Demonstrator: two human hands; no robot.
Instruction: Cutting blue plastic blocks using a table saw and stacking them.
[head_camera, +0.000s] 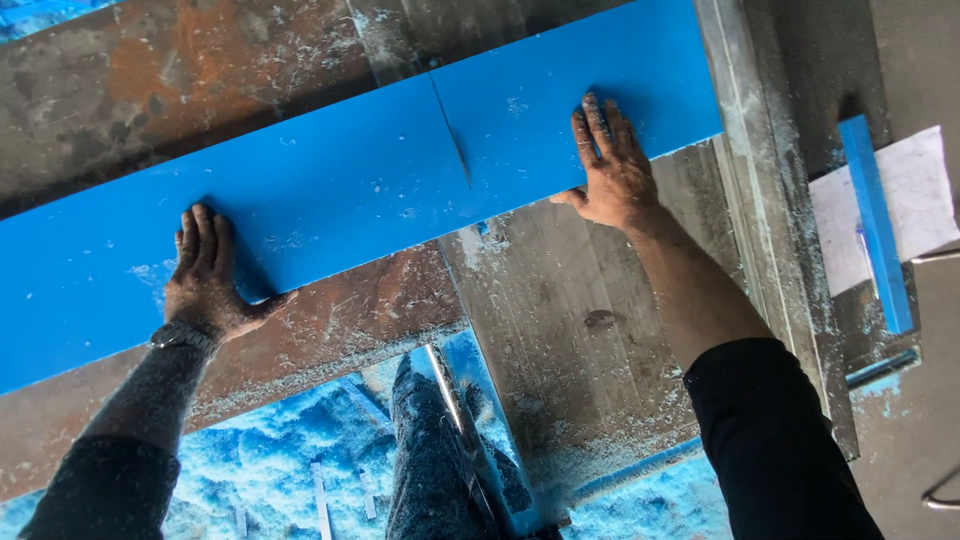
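A long blue board (350, 190) lies slanted across a rusty, dusty saw table (340, 320). A thin cut line (452, 135) runs partway through the board near its middle. My left hand (205, 270) presses flat on the board's near edge at the left, fingers together, a watch on the wrist. My right hand (610, 165) presses flat on the board to the right of the cut, thumb hooked over the near edge. Neither hand grips anything.
A metal fence rail (760, 200) runs along the table's right side. A narrow blue strip (878, 225) rests on a white sheet (920, 200) at the right. Blue shavings (290, 450) cover the floor below, where my dusty trouser leg (425, 460) shows.
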